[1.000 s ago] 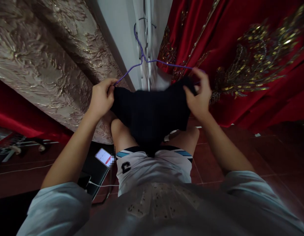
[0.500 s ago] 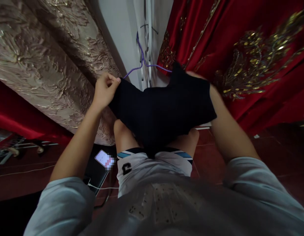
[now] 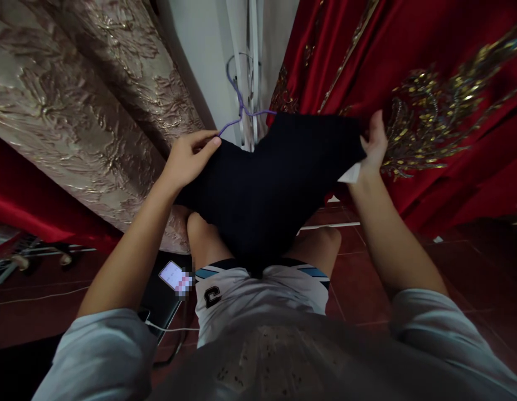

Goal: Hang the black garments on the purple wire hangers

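A dark shirt (image 3: 262,189), black or navy, hangs on a purple hanger (image 3: 242,111) in front of my knees. At the shirt's left shoulder, my left hand (image 3: 191,159) is closed, pinching the cloth against the hanger. My right hand (image 3: 374,146) is at the outer end of the right sleeve; its thumb and fingers meet at the cloth edge, partly hidden by it. A small white piece (image 3: 350,174), like a label or paper, shows beside that wrist under the sleeve.
White metal bars (image 3: 253,61) stand behind the hanger. A beige textured cloth (image 3: 95,111) hangs left and red sequined cloth (image 3: 442,122) right. A lit phone (image 3: 171,274) lies on a black surface at lower left, near a white cable (image 3: 175,328).
My right hand has come out from behind the shirt to the sleeve's outer end. The right shoulder now lies smooth over the hanger. My left hand has shifted slightly right.
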Motion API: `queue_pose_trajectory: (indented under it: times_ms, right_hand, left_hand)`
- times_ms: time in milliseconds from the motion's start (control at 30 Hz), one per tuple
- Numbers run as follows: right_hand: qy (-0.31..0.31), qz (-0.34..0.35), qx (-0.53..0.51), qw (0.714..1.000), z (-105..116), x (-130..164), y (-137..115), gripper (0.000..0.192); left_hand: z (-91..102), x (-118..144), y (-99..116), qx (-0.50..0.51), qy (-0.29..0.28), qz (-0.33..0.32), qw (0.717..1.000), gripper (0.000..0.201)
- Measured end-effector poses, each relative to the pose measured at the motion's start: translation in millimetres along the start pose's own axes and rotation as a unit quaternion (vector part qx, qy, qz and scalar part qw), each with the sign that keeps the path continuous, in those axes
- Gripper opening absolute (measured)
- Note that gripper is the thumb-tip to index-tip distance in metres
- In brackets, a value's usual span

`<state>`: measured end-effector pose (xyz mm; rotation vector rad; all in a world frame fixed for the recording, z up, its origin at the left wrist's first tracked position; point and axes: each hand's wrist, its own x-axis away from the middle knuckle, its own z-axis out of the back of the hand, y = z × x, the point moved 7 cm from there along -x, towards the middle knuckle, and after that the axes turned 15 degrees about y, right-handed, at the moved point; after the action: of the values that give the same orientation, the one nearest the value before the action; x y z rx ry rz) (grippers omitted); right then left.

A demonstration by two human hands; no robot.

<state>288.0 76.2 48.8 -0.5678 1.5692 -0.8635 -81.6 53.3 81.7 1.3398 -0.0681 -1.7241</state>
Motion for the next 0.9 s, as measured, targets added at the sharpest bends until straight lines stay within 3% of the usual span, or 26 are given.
queue_pose_trajectory:
  times_ms: [67,133,200,233,300,367,400,467,567,667,733,800,833,867,900]
  right_hand:
    - [0.045,-0.027,-0.001,0.999,1,-12,-8,0.091]
    - [0.064,-0.009,0.043,0.997,-9,-14,-26,0.096]
    - [0.034,0.019,0.087,0.995,-28,-4,-40,0.1]
    - [-0.005,0.018,0.092,0.996,-39,5,-42,0.102]
    - [-0.14,-0.023,0.072,0.987,-65,30,-34,0.096]
    - [-0.248,-0.051,0.065,0.965,-83,57,-17,0.075]
    - [-0.266,-0.04,0.08,0.96,-89,66,-8,0.065]
    - [-0.251,0.034,0.134,0.958,-98,77,4,0.065]
    - [-0.198,0.169,0.192,0.946,-121,90,6,0.101]
    - [-0.118,0.252,0.204,0.939,-139,98,-3,0.093]
    - [-0.081,0.279,0.195,0.937,-141,103,-10,0.081]
    - [-0.075,0.295,0.195,0.933,-133,106,-13,0.082]
    - [-0.071,0.297,0.2,0.931,-124,106,-13,0.086]
    - [-0.059,0.295,0.21,0.93,-111,103,-13,0.09]
    - [-0.034,0.287,0.226,0.93,-96,99,-13,0.093]
  left_hand:
    - [-9.8,-7,0,0.007,-0.003,-0.003,1.0,0.026]
    - [-15.8,-15,-5,0.0,0.014,-0.007,1.0,0.018]
    - [-16.7,-20,-13,-0.009,0.036,-0.017,0.999,0.016]
    - [-15.3,-20,-16,-0.009,0.045,-0.022,0.999,0.018]
    - [-10.1,-15,-19,-0.006,0.053,-0.027,0.998,0.021]
    - [-4.0,-3,-12,0.0,0.048,-0.034,0.998,0.024]
    - [-1.6,4,-3,0.008,0.042,-0.043,0.998,0.027]
    - [1.0,18,26,0.06,0.021,-0.076,0.995,0.035]
    - [-5.1,38,79,0.182,-0.048,-0.116,0.975,0.048]
    - [-20.4,48,111,0.236,-0.118,-0.073,0.962,0.058]
    - [-27.1,48,113,0.262,-0.127,-0.022,0.956,0.059]
    - [-30.5,48,100,0.301,-0.13,0.032,0.944,0.042]
    - [-32.7,49,88,0.323,-0.146,0.067,0.933,0.027]
    - [-33.7,52,71,0.331,-0.158,0.11,0.924,0.029]
    - [-32.2,55,51,0.321,-0.155,0.154,0.921,0.044]
